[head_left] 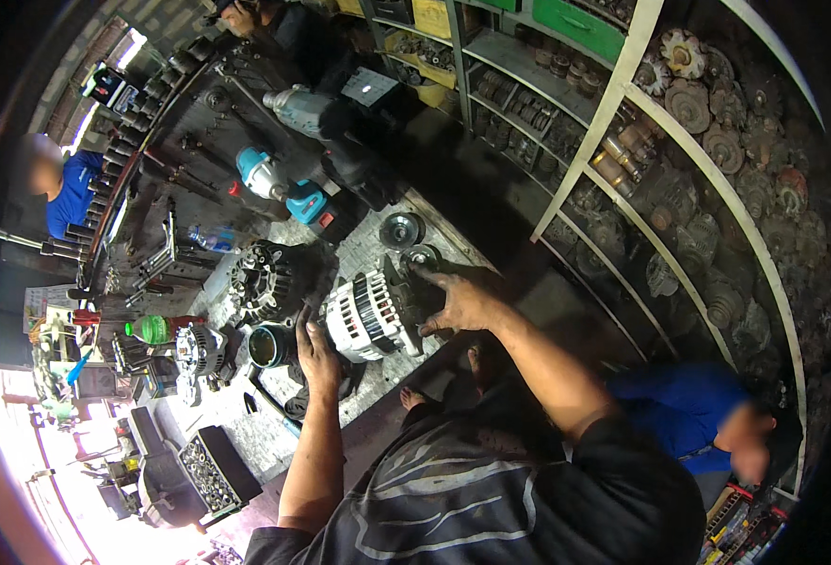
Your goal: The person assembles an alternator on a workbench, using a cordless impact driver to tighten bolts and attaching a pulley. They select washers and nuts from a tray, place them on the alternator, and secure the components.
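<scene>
A silver alternator with slotted ends and a dark band round its middle lies on its side over the metal workbench, between my hands. My right hand grips its dark right end, thumb and fingers spread round it. Against its left end presses my left hand, fingers together and pointing away from me. Beyond the right hand are two round pulleys. Left of the alternator sit a dark alternator housing and an open round can. The underside of the held alternator is hidden.
A blue cordless impact wrench and a larger grey one lie farther back. Another alternator, a green bottle and a bin of small parts are at left. Shelves of parts stand right; a person in blue is nearby.
</scene>
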{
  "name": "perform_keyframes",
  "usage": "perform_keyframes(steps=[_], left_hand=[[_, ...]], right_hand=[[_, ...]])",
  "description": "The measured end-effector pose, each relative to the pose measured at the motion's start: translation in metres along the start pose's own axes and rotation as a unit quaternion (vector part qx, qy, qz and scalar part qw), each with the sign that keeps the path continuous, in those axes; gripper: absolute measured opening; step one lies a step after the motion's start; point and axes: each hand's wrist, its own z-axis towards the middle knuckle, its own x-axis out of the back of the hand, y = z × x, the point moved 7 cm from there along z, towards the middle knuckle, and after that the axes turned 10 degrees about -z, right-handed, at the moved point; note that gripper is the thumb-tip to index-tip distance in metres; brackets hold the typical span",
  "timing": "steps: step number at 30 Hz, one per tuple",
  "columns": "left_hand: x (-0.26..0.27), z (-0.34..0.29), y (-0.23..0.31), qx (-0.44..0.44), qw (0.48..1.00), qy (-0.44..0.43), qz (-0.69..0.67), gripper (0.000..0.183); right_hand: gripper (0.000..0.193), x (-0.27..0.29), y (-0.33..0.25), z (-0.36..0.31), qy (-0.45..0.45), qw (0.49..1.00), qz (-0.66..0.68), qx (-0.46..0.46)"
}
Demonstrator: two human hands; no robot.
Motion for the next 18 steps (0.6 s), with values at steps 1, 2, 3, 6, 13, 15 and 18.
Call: perform_keyframes(steps=[1,2,3,6,13,15,18], left_hand=[[0.0,0.0,0.0,-0.009,1.0,0.006,0.011,0.06],[0.0,0.001,-0.002,-0.004,1.0,0.005,0.007,0.059],[0.0,0.002,-0.004,0.004,1.0,0.004,0.002,0.058],[0.0,0.007,-0.005,-0.01,1.0,0.007,0.007,0.058],[0.002,0.005,-0.011,0.012,1.0,0.009,0.013,0.059],[0.0,0.005,-0.007,0.013,1.0,0.01,-0.001,0.056],[-0.002,0.003,0.002,0.02,1.0,0.009,-0.004,0.061]], right_hand=[[0.136,0.001,0.0,0.001,-0.003,1.0,0.018,0.0],[0.134,-0.001,-0.002,0.001,-0.019,0.999,0.033,0.002],[0.133,-0.002,-0.002,0.003,-0.021,0.999,0.045,-0.003],[0.129,-0.011,-0.017,0.004,0.024,0.998,0.017,0.061],[0.135,-0.026,-0.011,0.013,0.052,0.997,0.023,0.046],[0.135,-0.025,-0.013,0.011,0.046,0.998,0.034,0.038],[0.13,-0.01,-0.013,0.005,0.048,0.998,0.002,0.034]])
